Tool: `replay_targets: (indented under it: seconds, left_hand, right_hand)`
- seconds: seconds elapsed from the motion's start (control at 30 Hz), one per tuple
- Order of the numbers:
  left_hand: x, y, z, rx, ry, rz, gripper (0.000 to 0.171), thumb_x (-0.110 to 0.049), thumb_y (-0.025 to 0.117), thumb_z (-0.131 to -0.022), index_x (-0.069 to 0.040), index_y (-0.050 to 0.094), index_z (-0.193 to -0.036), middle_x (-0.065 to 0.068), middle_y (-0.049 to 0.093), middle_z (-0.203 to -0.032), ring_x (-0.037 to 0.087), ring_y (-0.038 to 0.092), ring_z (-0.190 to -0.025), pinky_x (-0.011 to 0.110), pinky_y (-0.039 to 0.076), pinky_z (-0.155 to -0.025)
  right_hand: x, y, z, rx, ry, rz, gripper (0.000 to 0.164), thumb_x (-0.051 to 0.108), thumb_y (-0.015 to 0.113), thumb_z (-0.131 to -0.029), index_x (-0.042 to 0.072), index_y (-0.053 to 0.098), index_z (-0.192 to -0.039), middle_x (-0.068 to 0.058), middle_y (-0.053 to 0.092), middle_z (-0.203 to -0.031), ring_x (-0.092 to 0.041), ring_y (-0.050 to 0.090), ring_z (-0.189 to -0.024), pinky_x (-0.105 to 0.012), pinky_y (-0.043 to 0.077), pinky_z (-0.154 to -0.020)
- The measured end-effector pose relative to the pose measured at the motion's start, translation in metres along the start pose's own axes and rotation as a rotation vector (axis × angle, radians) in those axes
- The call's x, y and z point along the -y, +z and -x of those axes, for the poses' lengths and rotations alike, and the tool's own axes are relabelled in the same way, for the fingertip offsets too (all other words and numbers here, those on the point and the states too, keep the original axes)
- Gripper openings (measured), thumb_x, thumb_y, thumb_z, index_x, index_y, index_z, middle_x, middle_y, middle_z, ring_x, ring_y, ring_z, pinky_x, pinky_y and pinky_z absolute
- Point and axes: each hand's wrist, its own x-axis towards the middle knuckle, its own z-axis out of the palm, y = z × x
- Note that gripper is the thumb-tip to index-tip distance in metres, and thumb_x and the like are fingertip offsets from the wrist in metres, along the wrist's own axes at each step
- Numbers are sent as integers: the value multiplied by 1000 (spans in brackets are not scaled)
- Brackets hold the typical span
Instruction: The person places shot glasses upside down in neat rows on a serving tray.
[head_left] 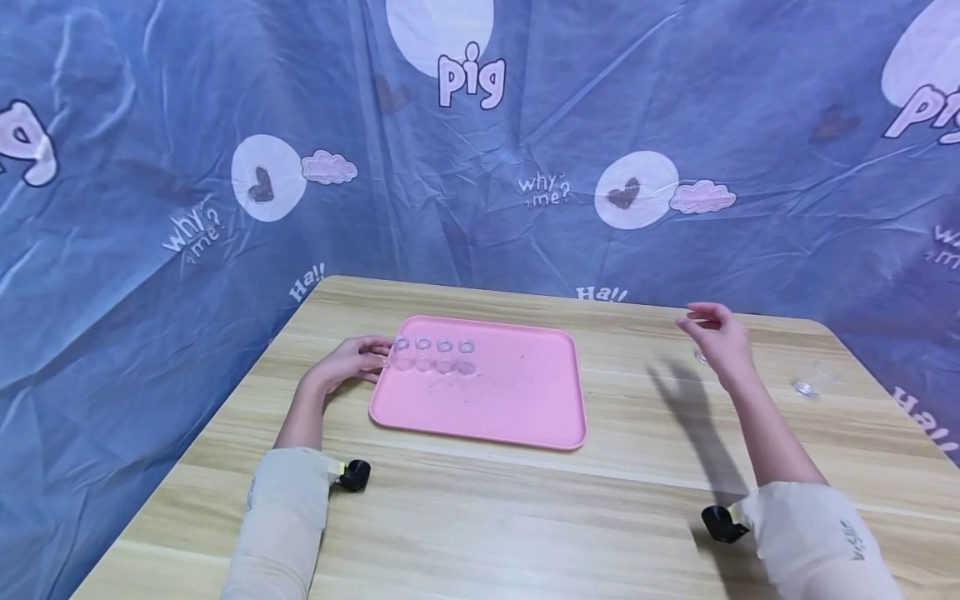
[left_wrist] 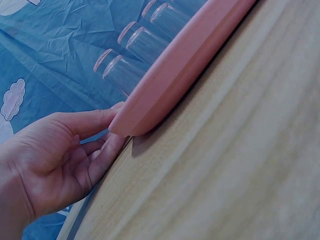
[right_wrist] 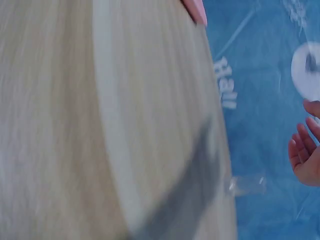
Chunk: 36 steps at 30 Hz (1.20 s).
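My left hand (head_left: 354, 360) is at the left edge of a pink tray (head_left: 517, 400), its thumb and fingers pinching the rim at the corner in the left wrist view. Several small clear glasses (head_left: 446, 357) stand lined up at the tray's left side, close to that hand; whether they are upright or upside down I cannot tell. My right hand (head_left: 723, 340) is raised above the right part of the table, fingers loosely bent, with nothing visible in it. A clear glass item (head_left: 701, 357) shows partly behind this hand.
Another clear glass (head_left: 806, 388) stands on the wooden table (head_left: 480, 517) farther right. A blue printed cloth (head_left: 465, 225) hangs behind the table and along its left side. The right hand casts a shadow on the wood.
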Motion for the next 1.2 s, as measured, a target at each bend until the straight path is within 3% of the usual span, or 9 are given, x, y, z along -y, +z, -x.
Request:
replay_targets:
  seconds: [0.1, 0.2, 0.43, 0.6, 0.73, 0.83, 0.97, 1.2]
  left_hand:
    - [0, -1, 1, 4, 2, 3, 50, -2, 52, -92, 10, 32, -136, 26, 44, -121, 20, 56, -93, 33, 53, -78]
    - [1, 0, 2, 6, 2, 4, 51, -2, 52, -92, 10, 31, -137, 26, 43, -122, 20, 56, -94, 33, 53, -79]
    - [1, 1, 1, 0, -4, 5, 51, -2, 52, -92, 9, 31, -137, 26, 42, -123, 21, 56, -95, 34, 52, -79]
    - [2, 1, -2, -2, -4, -3, 50, -2, 51, -92, 8, 32, -137, 24, 43, -121, 21, 55, -95, 35, 53, -79]
    - [2, -1, -2, -7, -6, -4, 50, -2, 51, -92, 9, 32, -137, 24, 44, -121, 21, 56, -95, 35, 53, -79]
    - [1, -2, -2, -13, -9, -1, 49, -2, 52, -92, 9, 33, -136, 24, 44, -121, 22, 56, -95, 35, 53, -79]
    - [0, -2, -2, -14, -10, -2, 50, -2, 52, -92, 9, 33, -136, 25, 43, -122, 22, 56, -94, 34, 53, -79]
    - [0, -1, -2, -17, -19, 8, 50, -2, 52, -91, 9, 34, -136, 24, 44, -121, 20, 57, -92, 34, 53, -79]
  right_hand:
    - [-14, -10, 3, -70, 89, -49, 17, 15, 64, -86, 26, 55, -96, 19, 52, -84, 5, 49, -77, -5, 41, -61]
    - [-24, -15, 6, -122, 192, -86, 21, 15, 64, -86, 30, 51, -94, 17, 50, -86, 5, 47, -77, -5, 41, -61]
    - [-43, -17, 8, -269, 384, -142, 25, 18, 68, -82, 25, 48, -96, 13, 46, -88, 2, 44, -74, -6, 41, -61]
    - [-51, -19, 5, -414, 435, -250, 31, 12, 71, -78, 23, 46, -93, 9, 45, -90, 0, 44, -71, -5, 41, -54]
    - [-55, -19, 3, -337, 475, -229, 36, 16, 72, -78, 25, 41, -95, 7, 41, -94, -1, 45, -70, -9, 46, -52]
    - [-60, -16, 1, -239, 477, -139, 43, 19, 70, -80, 14, 43, -114, 7, 39, -97, 0, 45, -69, -12, 48, -54]
    - [-67, -12, -2, -150, 434, -2, 67, 20, 66, -83, -2, 30, -135, 6, 41, -99, 3, 42, -71, -10, 46, -57]
    - [-76, -9, -5, -107, 384, 113, 54, 18, 64, -85, -6, 39, -126, 2, 45, -94, 4, 39, -72, -10, 38, -68]
